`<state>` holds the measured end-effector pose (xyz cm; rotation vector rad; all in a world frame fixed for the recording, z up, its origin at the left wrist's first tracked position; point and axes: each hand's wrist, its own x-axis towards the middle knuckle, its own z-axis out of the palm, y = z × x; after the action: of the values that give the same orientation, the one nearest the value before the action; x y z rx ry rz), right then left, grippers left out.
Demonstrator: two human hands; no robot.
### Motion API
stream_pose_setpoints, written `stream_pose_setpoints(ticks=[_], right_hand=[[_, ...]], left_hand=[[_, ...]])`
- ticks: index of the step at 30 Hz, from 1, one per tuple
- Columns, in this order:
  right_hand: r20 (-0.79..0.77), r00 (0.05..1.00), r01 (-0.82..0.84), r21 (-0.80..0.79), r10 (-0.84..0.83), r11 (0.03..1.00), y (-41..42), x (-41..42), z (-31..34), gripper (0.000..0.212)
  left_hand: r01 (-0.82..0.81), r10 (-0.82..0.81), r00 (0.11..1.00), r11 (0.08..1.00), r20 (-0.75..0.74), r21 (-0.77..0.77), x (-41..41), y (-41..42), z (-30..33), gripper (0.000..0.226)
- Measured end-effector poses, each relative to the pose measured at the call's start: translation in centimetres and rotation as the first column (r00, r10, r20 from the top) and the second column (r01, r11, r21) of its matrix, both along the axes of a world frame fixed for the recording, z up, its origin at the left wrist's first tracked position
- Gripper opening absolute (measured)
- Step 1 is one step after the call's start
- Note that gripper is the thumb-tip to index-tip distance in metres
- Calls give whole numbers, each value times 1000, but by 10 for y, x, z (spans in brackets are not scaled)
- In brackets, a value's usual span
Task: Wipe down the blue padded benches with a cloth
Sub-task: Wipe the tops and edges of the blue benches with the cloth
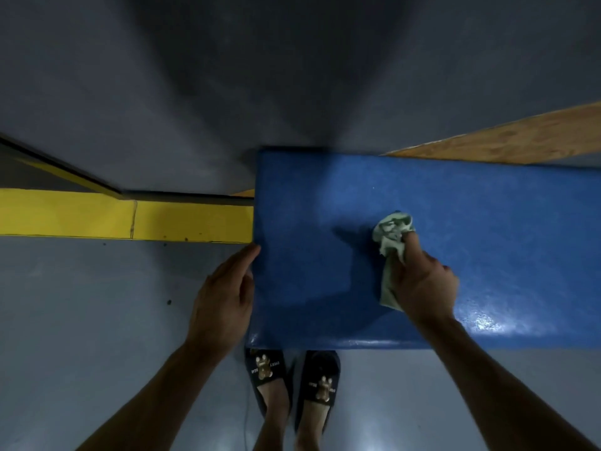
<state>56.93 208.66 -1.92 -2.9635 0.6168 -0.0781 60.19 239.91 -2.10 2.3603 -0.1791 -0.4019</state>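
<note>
Cloth pressed to blue padded tabletop by right hand.

Pale green cloth point(392, 247) lies bunched on the blue tabletop point(487, 222), near its middle; right hand point(422, 284) has its fingers clamped on the cloth. Left hand point(224, 297), at nine o'clock from the cloth, rests against the tabletop's left edge, fingers together and straight. Slippered feet point(292, 385) stand at six o'clock on the grey floor point(97, 320).

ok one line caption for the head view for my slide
Head view: right hand presses a green cloth on the blue bench while the left hand rests at its end.
</note>
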Motion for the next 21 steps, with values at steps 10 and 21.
stream_pose_setpoints(ticks=[10,21], right_hand=[[106,897,-441,167,428,882,117,-3,5,37],[-138,990,32,97,-19,995,3,-96,11,59]], left_hand=[[-71,74,996,996,-47,53,-21,-13,13,48],[-134,136,990,990,-47,48,-57,-15,17,46]])
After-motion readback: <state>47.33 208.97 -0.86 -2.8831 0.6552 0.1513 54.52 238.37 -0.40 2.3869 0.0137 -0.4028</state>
